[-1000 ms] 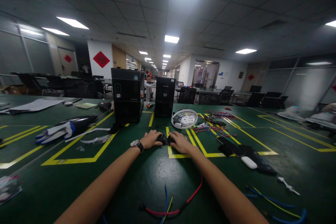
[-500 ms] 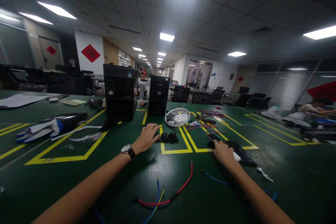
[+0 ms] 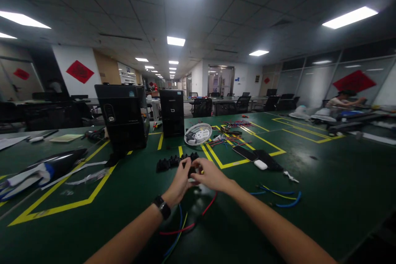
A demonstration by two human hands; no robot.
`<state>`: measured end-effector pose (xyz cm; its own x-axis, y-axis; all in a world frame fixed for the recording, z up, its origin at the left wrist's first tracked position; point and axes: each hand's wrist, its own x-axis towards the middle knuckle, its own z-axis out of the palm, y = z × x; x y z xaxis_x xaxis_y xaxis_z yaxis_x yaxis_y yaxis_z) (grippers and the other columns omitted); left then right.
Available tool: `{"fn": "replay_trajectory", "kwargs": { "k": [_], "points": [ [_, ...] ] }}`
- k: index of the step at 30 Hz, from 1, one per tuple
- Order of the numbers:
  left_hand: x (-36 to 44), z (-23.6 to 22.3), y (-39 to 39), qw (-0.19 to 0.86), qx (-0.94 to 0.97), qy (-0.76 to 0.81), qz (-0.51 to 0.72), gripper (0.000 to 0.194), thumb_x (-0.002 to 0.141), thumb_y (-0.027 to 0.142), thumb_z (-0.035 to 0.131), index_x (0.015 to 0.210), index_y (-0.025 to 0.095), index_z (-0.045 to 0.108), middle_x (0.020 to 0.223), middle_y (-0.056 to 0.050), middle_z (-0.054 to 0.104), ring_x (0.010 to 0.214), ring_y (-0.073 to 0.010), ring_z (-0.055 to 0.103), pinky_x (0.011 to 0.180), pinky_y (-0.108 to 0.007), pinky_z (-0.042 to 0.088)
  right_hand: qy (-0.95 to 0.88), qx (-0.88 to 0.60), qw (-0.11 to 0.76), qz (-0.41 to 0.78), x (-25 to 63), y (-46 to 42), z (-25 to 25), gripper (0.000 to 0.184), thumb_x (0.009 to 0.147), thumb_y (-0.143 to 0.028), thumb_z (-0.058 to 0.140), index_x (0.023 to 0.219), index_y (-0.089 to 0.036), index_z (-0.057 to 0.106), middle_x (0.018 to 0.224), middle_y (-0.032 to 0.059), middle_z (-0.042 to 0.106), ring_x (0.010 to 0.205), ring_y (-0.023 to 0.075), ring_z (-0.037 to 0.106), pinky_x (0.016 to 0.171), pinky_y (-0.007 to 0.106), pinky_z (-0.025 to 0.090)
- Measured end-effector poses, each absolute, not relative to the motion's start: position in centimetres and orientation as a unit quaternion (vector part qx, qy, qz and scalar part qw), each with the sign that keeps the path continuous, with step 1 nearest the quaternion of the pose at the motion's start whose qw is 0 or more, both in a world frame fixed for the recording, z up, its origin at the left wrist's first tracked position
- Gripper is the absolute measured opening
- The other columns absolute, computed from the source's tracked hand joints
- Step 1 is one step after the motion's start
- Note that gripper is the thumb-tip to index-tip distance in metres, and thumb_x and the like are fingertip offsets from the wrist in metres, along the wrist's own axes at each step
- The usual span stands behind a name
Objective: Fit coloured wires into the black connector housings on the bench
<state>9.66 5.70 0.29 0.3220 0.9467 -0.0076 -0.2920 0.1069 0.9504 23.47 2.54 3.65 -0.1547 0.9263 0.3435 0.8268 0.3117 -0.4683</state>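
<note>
The left hand (image 3: 179,178) and right hand (image 3: 210,173) meet, fingers closed around a small dark part (image 3: 192,170), just nearer than the black plastic blocks (image 3: 167,164) already lined up, while the blue wire (image 3: 290,205) lies loose.

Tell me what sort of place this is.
Likely an office space serving as a workshop: a yellow-lined green table, loose coloured wires on it, and black office chairs beyond.

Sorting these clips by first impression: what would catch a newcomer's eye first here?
Probably the left hand and right hand, together over the green table around a small dark piece. Behind them stand a large black tower, on the left, and a smaller black tower; the white basket sits right of the smaller one.
</note>
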Motion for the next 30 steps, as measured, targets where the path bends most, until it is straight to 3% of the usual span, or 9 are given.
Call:
{"fn": "replay_trajectory", "kwargs": {
  "k": [4, 7, 12, 17, 21, 24, 27, 30],
  "points": [
    [8.1, -0.5, 5.3, 0.682, 0.414, 0.352, 0.49, 0.029, 0.09, 0.041, 0.052, 0.112, 0.022, 0.047, 0.1, -0.008, 0.062, 0.067, -0.0164, 0.066, 0.053, -0.031, 0.055, -0.793, -0.511, 0.323, 0.074, 24.1, -0.1, 4.0, 0.029, 0.083, -0.02, 0.062, 0.112, -0.02, 0.06, 0.109, 0.0064, 0.061, 0.094, 0.0171, 0.06, 0.082, 0.027, 0.047],
    [5.9, -1.5, 5.4, 0.671, 0.426, 0.366, 0.483, 0.031, 0.09, 0.043, 0.051, 0.114, 0.024, 0.045, 0.1, -0.008, 0.063, 0.064, -0.0169, 0.067, 0.05, -0.031, 0.055, -0.77, -0.592, 0.239, 0.019, 28.3, -2.6, 3.9, 0.019, 0.087, -0.013, 0.052, 0.101, -0.018, 0.063, 0.103, 0.0086, 0.062, 0.101, 0.0207, 0.057, 0.089, 0.032, 0.043],
    [4.8, -2.3, 5.7, 0.657, 0.44, 0.359, 0.495, 0.031, 0.091, 0.046, 0.047, 0.112, 0.024, 0.043, 0.097, -0.008, 0.065, 0.06, -0.0161, 0.067, 0.046, -0.027, 0.053, -0.751, -0.64, 0.153, 0.056, 33.5, -5.8, 2.0, 0.017, 0.081, -0.021, 0.063, 0.097, -0.018, 0.066, 0.1, 0.0095, 0.062, 0.094, 0.0238, 0.059, 0.082, 0.032, 0.044],
    [5.8, -2.7, 5.8, 0.684, 0.425, 0.322, 0.498, 0.036, 0.09, 0.049, 0.048, 0.115, 0.024, 0.042, 0.098, -0.009, 0.066, 0.06, -0.0174, 0.066, 0.039, -0.023, 0.046, -0.729, -0.664, 0.147, 0.08, 33.9, -5.0, 1.3, 0.008, 0.085, -0.019, 0.054, 0.085, -0.019, 0.062, 0.092, 0.0063, 0.065, 0.085, 0.0204, 0.061, 0.072, 0.029, 0.042],
    [6.0, -2.6, 5.7, 0.735, 0.367, 0.266, 0.504, 0.036, 0.092, 0.045, 0.048, 0.118, 0.022, 0.044, 0.107, -0.013, 0.067, 0.069, -0.0184, 0.067, 0.05, -0.027, 0.05, -0.735, -0.63, 0.228, 0.107, 30.6, -2.9, 3.4, 0.012, 0.091, -0.022, 0.045, 0.088, -0.019, 0.056, 0.084, 0.005, 0.065, 0.077, 0.0183, 0.061, 0.07, 0.028, 0.042],
    [6.2, -2.3, 5.7, 0.753, 0.334, 0.228, 0.519, 0.034, 0.094, 0.04, 0.047, 0.122, 0.021, 0.045, 0.114, -0.014, 0.066, 0.075, -0.0173, 0.067, 0.06, -0.028, 0.051, -0.714, -0.565, 0.345, 0.229, 25.8, -1.6, 4.3, 0.013, 0.09, -0.029, 0.047, 0.086, -0.02, 0.055, 0.067, -0.0007, 0.06, 0.061, 0.0148, 0.058, 0.057, 0.025, 0.042],
    [6.4, -2.1, 5.6, 0.767, 0.317, 0.185, 0.526, 0.035, 0.094, 0.039, 0.047, 0.123, 0.02, 0.048, 0.122, -0.015, 0.062, 0.087, -0.0195, 0.067, 0.075, -0.033, 0.051, -0.643, -0.529, 0.393, 0.391, 21.4, -0.8, 3.4, 0.019, 0.086, -0.04, 0.05, 0.084, -0.02, 0.051, 0.055, -0.007, 0.051, 0.039, 0.0092, 0.044, 0.039, 0.02, 0.034],
    [6.7, -2.4, 5.3, 0.785, 0.309, 0.147, 0.517, 0.035, 0.093, 0.039, 0.048, 0.119, 0.016, 0.053, 0.127, -0.016, 0.06, 0.103, -0.0228, 0.063, 0.092, -0.04, 0.047, -0.567, -0.521, 0.42, 0.48, 19.5, -0.5, 1.7, 0.028, 0.081, -0.048, 0.055, 0.084, -0.021, 0.047, 0.052, -0.01, 0.047, 0.033, 0.0055, 0.032, 0.032, 0.016, 0.024]
  ]
}}
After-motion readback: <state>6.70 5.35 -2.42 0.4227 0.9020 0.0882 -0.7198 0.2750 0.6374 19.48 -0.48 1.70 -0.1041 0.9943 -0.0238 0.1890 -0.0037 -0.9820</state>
